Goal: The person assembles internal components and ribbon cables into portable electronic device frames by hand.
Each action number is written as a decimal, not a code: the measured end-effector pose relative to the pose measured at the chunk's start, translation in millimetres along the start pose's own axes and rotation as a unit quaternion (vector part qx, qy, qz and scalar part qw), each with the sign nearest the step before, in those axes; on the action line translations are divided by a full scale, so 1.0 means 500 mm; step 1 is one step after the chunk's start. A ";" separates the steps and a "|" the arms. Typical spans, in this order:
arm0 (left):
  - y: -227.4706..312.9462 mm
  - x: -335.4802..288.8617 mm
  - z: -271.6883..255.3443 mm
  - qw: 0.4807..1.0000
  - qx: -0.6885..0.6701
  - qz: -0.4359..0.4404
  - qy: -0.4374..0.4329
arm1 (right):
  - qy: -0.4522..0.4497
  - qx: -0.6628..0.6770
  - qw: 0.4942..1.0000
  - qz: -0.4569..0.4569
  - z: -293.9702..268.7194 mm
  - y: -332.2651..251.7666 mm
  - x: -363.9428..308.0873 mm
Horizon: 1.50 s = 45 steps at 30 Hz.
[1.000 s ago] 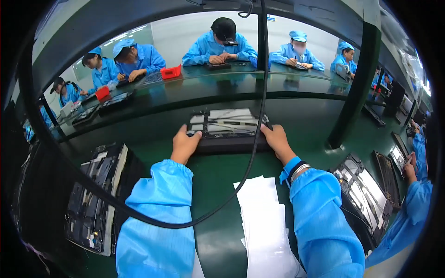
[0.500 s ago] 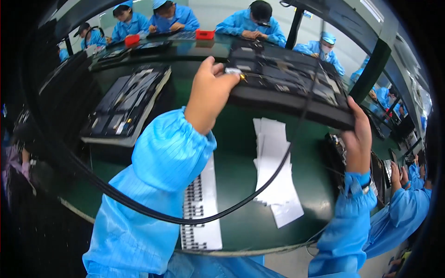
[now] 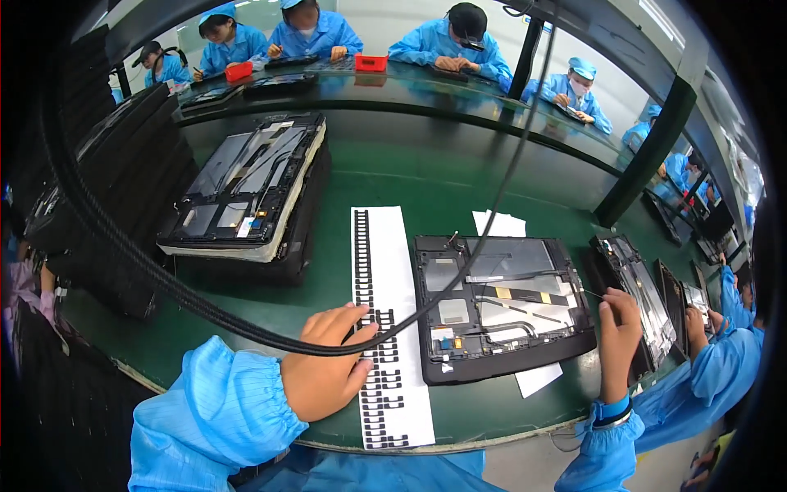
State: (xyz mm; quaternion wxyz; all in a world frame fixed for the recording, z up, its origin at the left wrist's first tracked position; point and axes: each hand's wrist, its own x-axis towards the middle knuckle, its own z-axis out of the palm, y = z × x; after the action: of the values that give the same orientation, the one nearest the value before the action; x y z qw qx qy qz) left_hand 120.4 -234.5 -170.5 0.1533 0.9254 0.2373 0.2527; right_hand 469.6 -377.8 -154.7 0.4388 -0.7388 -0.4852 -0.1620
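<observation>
A tablet-like device with its inside showing [image 3: 516, 266] lies in a black foam tray [image 3: 508, 361] on the bench in front of me. To its left is a long white sheet [image 3: 414, 369] bearing rows of small black adhesive pieces. My left hand [image 3: 328, 365] rests at the left edge of this sheet, fingers stretched over the black pieces, with nothing seen in it. At the right side of the device my right hand [image 3: 620, 332] is closed in a pinch. A thin pointed tool [image 3: 592, 293] sticks out of it toward the device; its exact kind is too fine to make out.
White papers [image 3: 498, 223] lie partly under the tray. Left stands another opened device [image 3: 246, 189] on stacked foam, beside a tall black foam stack [image 3: 106, 189]. More devices [image 3: 635, 287] lie at right. A black cable [image 3: 197, 336] hangs across the view. Co-workers [image 3: 455, 49] sit opposite and at right.
The device in its foam tray has come down from my raised hands onto the bench, over the papers. My left hand has let go and moved to the sheet; my right hand has lowered beside the tray.
</observation>
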 end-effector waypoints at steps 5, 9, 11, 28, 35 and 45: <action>-0.036 0.067 -0.010 0.998 -0.041 0.047 0.024 | -0.077 0.004 0.992 -0.101 0.032 -0.171 0.008; -0.084 0.101 -0.015 0.992 -0.028 0.117 0.024 | -0.228 0.091 0.953 -0.176 0.152 -0.298 0.009; -0.114 0.089 0.018 0.993 -0.054 0.107 0.016 | -0.251 0.025 0.935 -0.250 0.224 -0.338 -0.002; -0.108 0.097 0.004 0.994 -0.015 0.112 -0.009 | -0.311 0.097 0.916 -0.235 0.182 -0.372 -0.022; -0.034 0.109 -0.018 0.957 -0.065 0.281 -0.028 | -0.339 0.272 0.894 0.111 -0.035 -0.184 -0.036; 0.064 0.169 0.088 0.898 -0.134 0.399 -0.125 | -0.383 0.247 0.889 0.043 0.031 -0.159 -0.006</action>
State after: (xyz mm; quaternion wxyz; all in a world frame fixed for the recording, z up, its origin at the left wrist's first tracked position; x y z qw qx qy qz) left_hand 219.6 -224.9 -160.4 0.1903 0.9371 -0.2093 0.2045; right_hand 397.0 -355.4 -126.6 0.3935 -0.6313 -0.6080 0.2775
